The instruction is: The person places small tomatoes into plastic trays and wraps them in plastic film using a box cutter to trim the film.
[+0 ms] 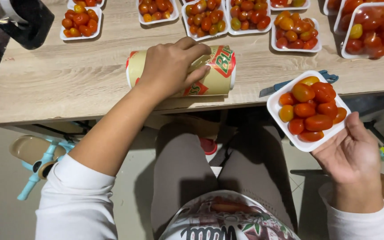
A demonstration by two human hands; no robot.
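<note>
My left hand [172, 66] rests on top of a cling film roll [216, 71] lying on its side at the near edge of the wooden table [58, 84], its fingers curled over the roll. My right hand [350, 153] holds a white foam tray [276, 104] from below, off the table's edge above my lap. The tray is filled with red and orange cherry tomatoes [310, 109].
Several more white trays of tomatoes [81, 20] line the far side of the table. A blue-handled knife [290, 84] lies by the table edge near the held tray. A black object [25, 22] stands at the far left corner. A small light-blue stool [38, 155] stands on the floor.
</note>
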